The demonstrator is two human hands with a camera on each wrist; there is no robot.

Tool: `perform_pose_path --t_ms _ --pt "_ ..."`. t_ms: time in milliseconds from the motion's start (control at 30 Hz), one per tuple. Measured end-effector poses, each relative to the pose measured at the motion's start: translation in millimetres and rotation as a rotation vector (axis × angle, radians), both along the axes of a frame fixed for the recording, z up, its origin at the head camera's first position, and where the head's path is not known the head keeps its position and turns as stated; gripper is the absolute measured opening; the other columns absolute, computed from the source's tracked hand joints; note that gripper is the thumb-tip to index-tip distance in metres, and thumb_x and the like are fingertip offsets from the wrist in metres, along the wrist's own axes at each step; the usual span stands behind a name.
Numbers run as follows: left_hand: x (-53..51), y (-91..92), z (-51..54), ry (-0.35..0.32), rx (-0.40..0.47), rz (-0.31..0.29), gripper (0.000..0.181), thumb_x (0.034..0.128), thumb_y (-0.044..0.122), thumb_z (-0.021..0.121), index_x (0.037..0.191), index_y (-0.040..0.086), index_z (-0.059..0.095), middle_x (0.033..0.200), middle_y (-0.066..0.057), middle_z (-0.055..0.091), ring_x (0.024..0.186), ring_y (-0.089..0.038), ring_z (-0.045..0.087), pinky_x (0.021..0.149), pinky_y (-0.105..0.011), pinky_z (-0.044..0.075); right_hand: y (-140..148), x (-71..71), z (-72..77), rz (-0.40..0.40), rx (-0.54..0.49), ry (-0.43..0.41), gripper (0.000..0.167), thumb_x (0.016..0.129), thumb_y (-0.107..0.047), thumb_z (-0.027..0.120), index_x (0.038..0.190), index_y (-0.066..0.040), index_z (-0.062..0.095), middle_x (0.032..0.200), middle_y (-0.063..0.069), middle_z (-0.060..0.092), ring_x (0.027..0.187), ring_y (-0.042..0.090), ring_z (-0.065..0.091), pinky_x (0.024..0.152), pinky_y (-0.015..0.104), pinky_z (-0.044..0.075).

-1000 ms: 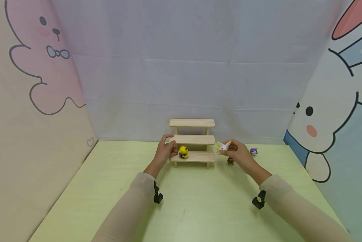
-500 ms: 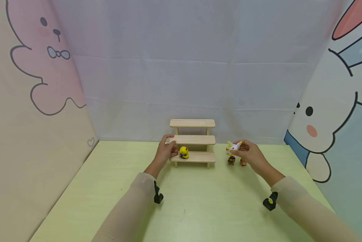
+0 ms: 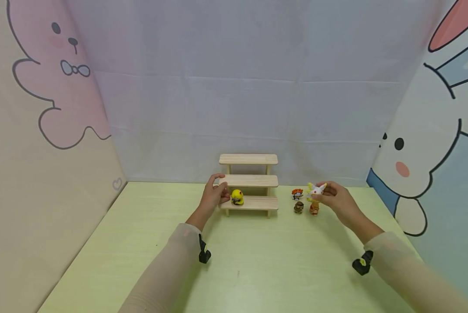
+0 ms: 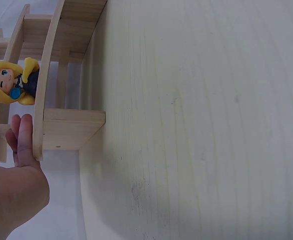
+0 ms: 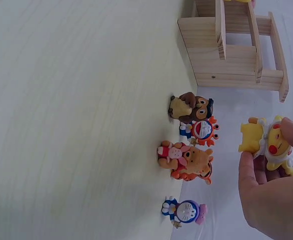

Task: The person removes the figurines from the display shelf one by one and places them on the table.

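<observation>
My right hand pinches a yellow figurine in a white eared hood above the table, right of the three-tier wooden display stand. The right wrist view shows this figurine's red cheek and yellow feet, with my thumb on its head. At the stand's left end, my left hand grips the middle tier's edge. A yellow-haired doll figurine stands on the lowest tier beside those fingers, seen from the left wrist. Part of the left hand's grip is cut off there.
Several figurines stand on the table right of the stand: an owl, a blue one in an orange crab hat, a bear with a piglet, a tiger-striped one behind it, and a purple-hatted one. A curtain hangs behind.
My right hand has moved rightward, away from the stand, with the hooded figurine. The crab-hatted figurine has come into sight, while the purple-hatted one is now hidden in the head view. My left hand stays put.
</observation>
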State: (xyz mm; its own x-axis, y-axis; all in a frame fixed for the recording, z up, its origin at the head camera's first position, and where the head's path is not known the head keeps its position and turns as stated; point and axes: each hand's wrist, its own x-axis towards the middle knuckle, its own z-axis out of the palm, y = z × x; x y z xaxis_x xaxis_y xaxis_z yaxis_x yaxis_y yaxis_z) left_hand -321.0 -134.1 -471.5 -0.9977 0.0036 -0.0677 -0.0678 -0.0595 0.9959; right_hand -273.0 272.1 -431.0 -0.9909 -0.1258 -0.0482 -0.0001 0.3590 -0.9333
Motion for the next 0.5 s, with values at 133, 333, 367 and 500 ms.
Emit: perform_pose_path --t_ms 133,333,367,500 --pt "-0.6 0.4 -0.5 0.001 0.001 0.003 0.035 0.1065 0.018 0.057 0.141 0.018 0.052 0.083 -0.007 0.055 0.068 -0.019 0.062 0.075 -0.036 0.063 11 -0.1 -3.8 -0.019 0.017 0.004 0.066 0.098 -0.031 0.073 0.149 0.000 0.043 0.144 0.020 0.051 0.106 -0.003 0.058 0.088 0.016 0.053" --pt "-1.0 0.0 -1.1 0.006 0.003 0.006 0.034 0.1065 0.018 0.057 0.141 0.018 0.052 0.083 -0.007 0.055 0.068 -0.020 0.062 0.076 -0.038 0.063 26 -0.5 -12.2 -0.042 0.015 0.008 0.069 0.100 -0.029 0.071 0.152 0.001 0.037 0.150 0.024 0.045 0.103 -0.008 0.056 0.090 0.016 0.054" --pt "-0.9 0.0 -1.0 0.006 0.001 0.006 0.034 0.1064 0.018 0.057 0.140 0.018 0.052 0.083 -0.007 0.055 0.068 -0.020 0.062 0.076 -0.037 0.063 27 -0.6 -13.5 -0.048 0.014 0.007 0.069 0.100 -0.029 0.071 0.152 0.001 0.037 0.150 0.024 0.045 0.103 -0.009 0.056 0.090 0.016 0.054" --pt "-0.7 0.7 -0.4 0.005 -0.001 0.011 0.034 0.1060 0.017 0.057 0.140 0.018 0.052 0.082 -0.007 0.055 0.067 -0.019 0.062 0.072 -0.034 0.063 33 0.2 -17.0 -0.063 0.015 0.002 0.069 0.100 -0.027 0.071 0.152 0.003 0.037 0.150 0.026 0.044 0.101 -0.011 0.056 0.091 0.017 0.054"
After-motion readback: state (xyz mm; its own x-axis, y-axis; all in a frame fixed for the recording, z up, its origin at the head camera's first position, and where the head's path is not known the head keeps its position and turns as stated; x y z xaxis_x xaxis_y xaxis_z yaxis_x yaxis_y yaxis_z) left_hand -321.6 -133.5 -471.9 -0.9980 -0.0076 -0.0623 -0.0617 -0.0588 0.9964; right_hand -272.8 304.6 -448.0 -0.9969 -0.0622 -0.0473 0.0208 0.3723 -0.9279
